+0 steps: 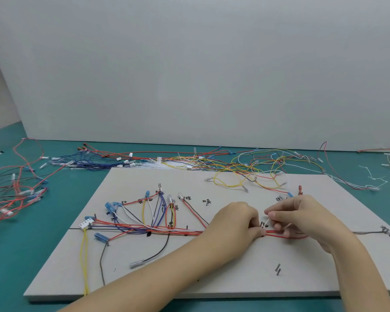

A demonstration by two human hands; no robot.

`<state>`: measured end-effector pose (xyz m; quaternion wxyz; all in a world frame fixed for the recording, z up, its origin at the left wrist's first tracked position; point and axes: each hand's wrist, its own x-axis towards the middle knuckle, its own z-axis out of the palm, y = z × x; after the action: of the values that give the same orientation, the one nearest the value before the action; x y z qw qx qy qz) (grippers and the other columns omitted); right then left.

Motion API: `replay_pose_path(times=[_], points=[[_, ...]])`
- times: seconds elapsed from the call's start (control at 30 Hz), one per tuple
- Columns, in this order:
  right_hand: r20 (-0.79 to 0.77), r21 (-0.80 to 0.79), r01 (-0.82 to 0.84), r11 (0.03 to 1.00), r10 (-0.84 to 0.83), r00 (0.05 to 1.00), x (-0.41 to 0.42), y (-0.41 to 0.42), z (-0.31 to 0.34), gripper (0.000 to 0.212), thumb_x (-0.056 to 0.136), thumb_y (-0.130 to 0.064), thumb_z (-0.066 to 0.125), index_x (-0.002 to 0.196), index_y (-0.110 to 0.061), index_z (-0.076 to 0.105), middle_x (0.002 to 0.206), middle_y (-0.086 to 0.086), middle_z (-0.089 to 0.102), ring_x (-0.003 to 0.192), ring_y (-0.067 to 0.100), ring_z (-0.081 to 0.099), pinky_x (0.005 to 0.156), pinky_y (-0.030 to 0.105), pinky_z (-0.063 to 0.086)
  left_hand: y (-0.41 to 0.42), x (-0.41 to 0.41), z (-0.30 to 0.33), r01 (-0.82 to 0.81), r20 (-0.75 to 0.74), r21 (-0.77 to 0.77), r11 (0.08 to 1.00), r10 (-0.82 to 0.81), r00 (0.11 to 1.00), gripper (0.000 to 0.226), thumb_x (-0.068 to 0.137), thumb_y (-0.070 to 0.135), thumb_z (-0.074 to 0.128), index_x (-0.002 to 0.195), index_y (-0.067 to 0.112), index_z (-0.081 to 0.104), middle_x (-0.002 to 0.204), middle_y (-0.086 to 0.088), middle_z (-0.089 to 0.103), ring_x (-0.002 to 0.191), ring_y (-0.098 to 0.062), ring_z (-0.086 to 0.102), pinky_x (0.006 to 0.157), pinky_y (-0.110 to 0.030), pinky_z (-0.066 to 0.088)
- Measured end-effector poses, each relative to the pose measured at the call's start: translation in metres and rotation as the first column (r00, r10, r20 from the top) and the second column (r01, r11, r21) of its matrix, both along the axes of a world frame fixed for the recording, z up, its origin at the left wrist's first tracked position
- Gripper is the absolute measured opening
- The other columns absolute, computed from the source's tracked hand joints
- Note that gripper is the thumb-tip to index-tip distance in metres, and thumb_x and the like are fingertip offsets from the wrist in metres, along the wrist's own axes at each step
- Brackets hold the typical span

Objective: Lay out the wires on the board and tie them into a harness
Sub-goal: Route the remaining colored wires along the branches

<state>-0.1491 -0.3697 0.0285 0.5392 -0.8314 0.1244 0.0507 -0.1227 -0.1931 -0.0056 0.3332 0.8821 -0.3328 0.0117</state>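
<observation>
On the grey board (pixel 212 266), seen from the head camera, the wires (pixel 144 228) lie gathered into a horizontal trunk that runs from a white plug connector (pixel 86 222) at the left toward the two hands at right of centre. The trunk is mostly red and orange strands with blue, purple, white and black mixed in. Branches fan away from it toward the far side: white, yellow, purple and red loops ending in blue-sleeved terminals (pixel 109 207) and clear-sleeved ones. A yellow pair (pixel 85 262) drops from the connector toward the near edge, and a black wire (pixel 158 251) curves down to a clear terminal. Black handwritten marks sit beside the branch ends, and small dark pins stand up from the board.

The left hand (pixel 233 221) has its fingers curled over the red trunk, pinching it against the board. The right hand (pixel 302 217) is just beside it, fingers bent, pinching a thin white cable tie (pixel 267 221) that rises between the two hands; its lower fingers rest on the red strands. Beyond the right hand a dark line continues to the board's right edge.

Behind the board, along its far edge, a long tangle of loose wires (pixel 234 163) in red, yellow, blue and white lies on the teal table (pixel 20 255), with another red and black heap (pixel 11 190) at the left and scattered white tie offcuts (pixel 374 176) at the far right.
</observation>
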Motion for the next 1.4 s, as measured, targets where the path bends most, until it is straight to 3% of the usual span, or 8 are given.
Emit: replay_pose_path(times=[0.13, 0.37, 0.5, 0.63, 0.9, 1.13, 1.3, 1.4], points=[[0.127, 0.004, -0.042, 0.999, 0.041, 0.991, -0.001, 0.006, 0.001, 0.01, 0.086, 0.005, 0.065, 0.087, -0.001, 0.072, 0.061, 0.013, 0.064, 0.047, 0.013, 0.055, 0.046, 0.019, 0.048, -0.002, -0.002, 0.001, -0.068, -0.125, -0.077, 0.995, 0.058, 0.991, 0.02, 0.084, 0.031, 0.072, 0.096, 0.018, 0.063, 0.093, -0.002, 0.064, 0.089, -0.019, 0.058, 0.08, -0.035, 0.048], [0.242, -0.048, -0.132, 0.99, 0.139, 0.96, 0.004, 0.019, 0.0, 0.015, 0.084, 0.008, 0.065, 0.084, -0.003, 0.075, 0.069, 0.021, 0.065, 0.052, 0.009, 0.056, 0.05, 0.017, 0.045, -0.009, -0.002, 0.001, -0.262, 0.2, 0.136, 0.956, 0.232, 0.952, 0.045, 0.079, 0.053, 0.069, 0.106, 0.024, 0.048, 0.112, 0.004, 0.051, 0.108, -0.022, 0.039, 0.085, -0.034, 0.026], [0.279, -0.168, -0.104, 0.98, 0.149, 0.949, 0.01, 0.024, -0.008, 0.024, 0.08, 0.002, 0.071, 0.075, -0.02, 0.077, 0.06, 0.0, 0.062, 0.047, 0.003, 0.042, 0.047, 0.013, 0.035, -0.009, -0.003, 0.0, -0.317, 0.22, 0.136, 0.939, 0.283, 0.934, 0.057, 0.075, 0.059, 0.068, 0.11, 0.022, 0.041, 0.115, 0.004, 0.046, 0.109, -0.022, 0.036, 0.089, -0.037, 0.03], [0.245, -0.257, -0.106, 0.96, 0.171, 0.954, 0.015, 0.022, -0.013, 0.026, 0.082, -0.002, 0.071, 0.071, -0.025, 0.077, 0.045, -0.013, 0.055, 0.041, 0.001, 0.041, 0.044, 0.01, 0.031, -0.008, -0.005, 0.003, -0.31, 0.219, 0.161, 0.937, 0.272, 0.937, 0.052, 0.078, 0.059, 0.065, 0.108, 0.023, 0.044, 0.115, 0.003, 0.043, 0.11, -0.023, 0.034, 0.09, -0.037, 0.029], [0.19, -0.155, -0.144, 0.977, 0.172, 0.966, 0.018, 0.016, -0.019, 0.026, 0.083, 0.006, 0.062, 0.066, -0.012, 0.072, 0.053, 0.001, 0.061, 0.045, 0.007, 0.044, 0.045, 0.016, 0.038, -0.008, -0.009, -0.003, -0.205, 0.23, 0.105, 0.973, 0.177, 0.957, 0.028, 0.087, 0.047, 0.061, 0.11, 0.031, 0.055, 0.111, 0.005, 0.041, 0.11, -0.021, 0.031, 0.089, -0.035, 0.025], [0.165, -0.248, -0.111, 0.962, 0.155, 0.974, 0.013, 0.006, -0.016, 0.017, 0.082, -0.014, 0.073, 0.07, -0.024, 0.077, 0.057, -0.004, 0.067, 0.047, 0.003, 0.048, 0.048, 0.014, 0.037, -0.006, -0.005, -0.004, -0.182, 0.135, 0.106, 0.978, 0.167, 0.977, 0.03, 0.088, 0.05, 0.06, 0.113, 0.034, 0.062, 0.11, 0.007, 0.046, 0.11, -0.019, 0.03, 0.091, -0.035, 0.026], [0.103, -0.25, -0.13, 0.96, 0.16, 0.982, 0.007, -0.002, -0.012, 0.017, 0.078, -0.009, 0.075, 0.072, -0.024, 0.079, 0.055, -0.008, 0.065, 0.049, 0.0, 0.053, 0.048, 0.009, 0.038, -0.007, -0.004, -0.004, -0.17, 0.101, 0.123, 0.978, 0.158, 0.982, 0.031, 0.089, 0.051, 0.058, 0.114, 0.034, 0.066, 0.112, 0.008, 0.048, 0.112, -0.019, 0.029, 0.089, -0.036, 0.024], [0.079, -0.281, -0.142, 0.949, 0.17, 0.982, 0.007, -0.002, -0.01, 0.019, 0.077, -0.005, 0.073, 0.07, -0.022, 0.078, 0.068, -0.003, 0.072, 0.06, 0.001, 0.06, 0.06, 0.017, 0.047, -0.009, -0.005, -0.004, -0.169, 0.114, 0.132, 0.977, 0.155, 0.981, 0.03, 0.091, 0.048, 0.057, 0.116, 0.034, 0.065, 0.115, 0.008, 0.048, 0.113, -0.02, 0.029, 0.09, -0.036, 0.023]])
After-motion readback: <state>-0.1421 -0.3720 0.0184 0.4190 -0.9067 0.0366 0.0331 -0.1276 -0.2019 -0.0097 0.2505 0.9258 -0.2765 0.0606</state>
